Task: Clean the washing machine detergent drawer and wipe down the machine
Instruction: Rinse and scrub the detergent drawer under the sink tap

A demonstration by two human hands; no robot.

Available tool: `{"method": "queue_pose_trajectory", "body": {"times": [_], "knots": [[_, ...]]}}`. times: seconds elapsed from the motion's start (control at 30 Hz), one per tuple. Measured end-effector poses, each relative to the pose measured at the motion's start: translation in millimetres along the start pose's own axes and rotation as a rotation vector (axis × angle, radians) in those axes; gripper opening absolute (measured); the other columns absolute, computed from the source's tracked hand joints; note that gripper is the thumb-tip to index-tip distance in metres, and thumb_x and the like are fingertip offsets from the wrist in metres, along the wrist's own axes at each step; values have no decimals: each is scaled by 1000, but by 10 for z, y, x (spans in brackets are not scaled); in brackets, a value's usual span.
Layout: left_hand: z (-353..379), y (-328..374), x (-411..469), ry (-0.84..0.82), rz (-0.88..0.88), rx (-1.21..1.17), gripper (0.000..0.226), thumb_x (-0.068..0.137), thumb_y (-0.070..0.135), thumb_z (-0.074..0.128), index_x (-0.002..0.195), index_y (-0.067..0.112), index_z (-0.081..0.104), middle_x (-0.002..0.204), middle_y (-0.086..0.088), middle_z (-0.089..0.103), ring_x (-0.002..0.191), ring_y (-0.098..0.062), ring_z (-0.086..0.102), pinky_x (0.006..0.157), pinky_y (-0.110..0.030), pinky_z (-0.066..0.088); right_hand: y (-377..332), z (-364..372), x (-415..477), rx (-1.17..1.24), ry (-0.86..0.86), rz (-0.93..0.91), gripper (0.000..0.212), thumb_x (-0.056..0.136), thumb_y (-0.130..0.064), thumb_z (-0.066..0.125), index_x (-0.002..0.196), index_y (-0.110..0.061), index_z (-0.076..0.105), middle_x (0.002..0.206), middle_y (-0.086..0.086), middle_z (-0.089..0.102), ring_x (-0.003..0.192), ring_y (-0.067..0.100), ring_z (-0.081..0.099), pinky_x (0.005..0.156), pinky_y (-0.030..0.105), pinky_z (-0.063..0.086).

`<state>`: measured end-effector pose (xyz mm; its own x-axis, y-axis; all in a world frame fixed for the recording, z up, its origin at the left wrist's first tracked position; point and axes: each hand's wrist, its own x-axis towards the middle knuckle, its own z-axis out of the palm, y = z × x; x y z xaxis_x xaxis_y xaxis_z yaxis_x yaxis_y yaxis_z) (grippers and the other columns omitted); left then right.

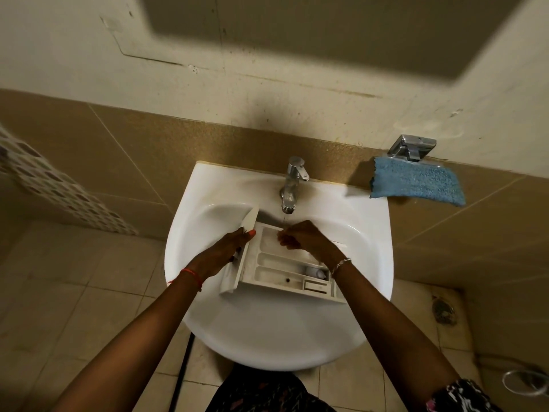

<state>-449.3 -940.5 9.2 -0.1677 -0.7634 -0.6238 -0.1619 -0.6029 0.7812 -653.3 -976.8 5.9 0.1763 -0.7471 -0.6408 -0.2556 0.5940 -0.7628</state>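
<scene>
Tiled bathroom, white sink. Left hand fingers grip the left end of the detergent drawer lying in the sink. Right hand fingers bunch in its far part; holding anything, I cannot tell. Tap runs above, blue cloth far right

You have a white plastic detergent drawer in a white ceramic basin, a shaggy blue cloth against tan speckled wall tiles, and a red thread band on your left wrist.
</scene>
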Motion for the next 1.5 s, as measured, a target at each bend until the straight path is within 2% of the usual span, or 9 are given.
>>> {"method": "queue_pose_trajectory", "body": {"times": [0.27,0.43,0.53,0.63,0.83,1.07,1.17,1.37,1.5], "knots": [[71,12,25,-31,16,32,37,96,34,41,128,15,43,117,-10,51,104,-25,48,86,-32,39,177,228,-229,-606,-123,-124,46,97,-41,42,59,-17,53,56,-2,47,51,8,40,57,18,31],[49,5,37,-22,9,31,42,96,33,42,132,12,41,121,-12,50,110,-28,47,88,-32,41,102,-146,-184,-981,-141,55,50,97,-42,42,101,4,62,96,11,64,87,25,56,83,33,41],[56,-1,34,-35,15,16,36,96,31,40,126,12,43,111,-8,53,103,-25,50,86,-33,43,-49,-290,-138,-370,-101,30,27,94,-17,54,77,3,63,60,6,66,58,23,64,64,32,53],[46,-12,25,-48,15,11,39,96,33,40,128,11,43,111,-8,54,103,-27,51,88,-36,45,-181,-265,-27,459,-102,29,25,96,-10,44,89,8,61,70,17,69,63,26,69,64,33,59],[33,-15,34,-14,-30,30,57,92,43,45,140,14,35,131,-12,48,117,-31,47,92,-35,40,-245,48,116,953,-152,44,25,96,-4,34,84,0,56,63,12,66,69,21,62,58,28,57],[84,-17,36,-5,-14,36,56,94,42,42,142,14,33,133,-14,49,118,-30,48,97,-36,40,105,268,93,-238,-89,-174,17,90,-8,56,92,7,66,85,16,69,70,11,63,74,15,51],[108,-57,61,26,-11,-39,60,93,42,46,143,13,32,139,-12,46,126,-30,45,110,-44,34,211,231,-93,-470,-129,-291,22,93,-18,55,91,-3,71,70,-9,67,57,-9,54,63,6,40],[183,-39,34,62,21,-84,51,96,35,42,140,12,33,132,-8,47,112,-21,47,99,-34,38,316,-211,-266,-1100,-66,-113,51,100,-40,30,88,-3,63,90,16,58,87,28,58,77,30,40],[213,-18,16,76,39,-111,45,97,31,40,138,11,34,127,-8,47,107,-19,45,93,-32,37,365,-173,-273,-1184,-1,-223,40,101,-21,32,112,8,58,106,28,60,100,37,61,82,37,49]]}}
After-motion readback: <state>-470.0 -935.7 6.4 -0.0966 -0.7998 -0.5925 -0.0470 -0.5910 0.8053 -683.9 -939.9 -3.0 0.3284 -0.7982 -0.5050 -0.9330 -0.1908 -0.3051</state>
